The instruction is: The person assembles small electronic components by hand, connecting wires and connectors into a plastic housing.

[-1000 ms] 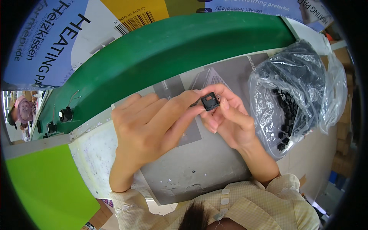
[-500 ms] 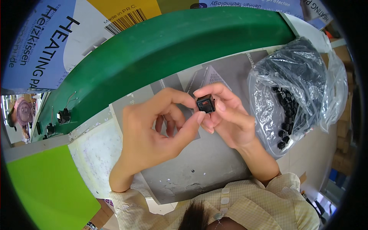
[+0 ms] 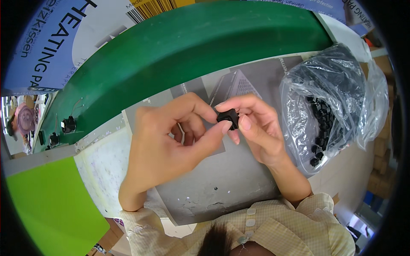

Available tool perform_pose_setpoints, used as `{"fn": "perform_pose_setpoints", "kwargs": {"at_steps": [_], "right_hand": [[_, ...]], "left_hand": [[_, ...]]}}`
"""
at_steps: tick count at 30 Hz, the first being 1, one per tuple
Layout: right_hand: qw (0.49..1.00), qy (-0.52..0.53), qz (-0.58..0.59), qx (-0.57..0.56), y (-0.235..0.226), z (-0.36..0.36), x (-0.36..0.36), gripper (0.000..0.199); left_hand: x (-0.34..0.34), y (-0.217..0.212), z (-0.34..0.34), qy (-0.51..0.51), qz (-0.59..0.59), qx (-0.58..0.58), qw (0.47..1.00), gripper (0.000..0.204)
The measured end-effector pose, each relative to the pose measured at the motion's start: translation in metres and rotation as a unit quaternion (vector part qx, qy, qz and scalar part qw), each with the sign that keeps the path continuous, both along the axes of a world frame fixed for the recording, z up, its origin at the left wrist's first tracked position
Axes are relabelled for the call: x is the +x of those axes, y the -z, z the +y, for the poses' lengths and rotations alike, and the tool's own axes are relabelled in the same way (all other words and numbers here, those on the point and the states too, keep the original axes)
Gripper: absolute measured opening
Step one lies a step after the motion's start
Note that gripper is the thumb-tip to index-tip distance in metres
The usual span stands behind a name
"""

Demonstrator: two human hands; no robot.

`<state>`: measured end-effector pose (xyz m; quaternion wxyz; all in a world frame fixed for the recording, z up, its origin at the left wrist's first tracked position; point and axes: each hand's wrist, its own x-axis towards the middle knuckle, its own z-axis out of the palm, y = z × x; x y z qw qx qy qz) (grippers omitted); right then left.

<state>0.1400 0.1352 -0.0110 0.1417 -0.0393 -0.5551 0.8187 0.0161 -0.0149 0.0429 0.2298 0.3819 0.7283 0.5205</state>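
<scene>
Where fingers (image 3: 245, 124) pinch, boxy plastic (image 3: 227, 115) shows.

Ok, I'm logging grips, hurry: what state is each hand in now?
Left hand: closed on the small black part.
Right hand: closed on it too.

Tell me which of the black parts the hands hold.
The black part between the left hand and right hand; the others lie apart: a heap in the clear bag at right, two wired ones on the green surface at left.
</scene>
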Motion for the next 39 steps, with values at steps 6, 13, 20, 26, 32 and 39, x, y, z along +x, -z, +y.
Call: {"fn": "perform_pose_setpoints", "kwargs": {"at_steps": [6,13,20,26,32,39], "right_hand": [[1.000,-0.002,-0.018,-0.008,0.001,-0.002,-0.001,0.032],[0.998,-0.021,-0.039,-0.035,0.001,-0.001,-0.002,0.032],[0.991,-0.060,-0.045,-0.114,-0.002,0.002,-0.001,0.034],[0.981,-0.081,-0.033,-0.171,-0.003,0.005,-0.002,0.035],[0.983,-0.074,-0.003,-0.168,0.001,0.004,-0.002,0.036],[0.991,-0.066,0.012,-0.117,0.002,0.005,-0.003,0.039]], "left_hand": [[-0.005,0.004,-0.001,0.004,0.048,0.019,0.999,0.015],[-0.005,0.004,-0.001,0.010,-0.004,0.007,1.000,0.012],[-0.004,0.001,0.000,0.002,-0.062,-0.017,0.998,0.006],[-0.012,-0.007,-0.008,0.002,0.009,0.001,1.000,0.002],[-0.011,-0.014,-0.011,0.028,0.098,0.019,0.995,0.013],[-0.011,-0.015,-0.014,0.053,0.240,0.047,0.968,0.021]]}}
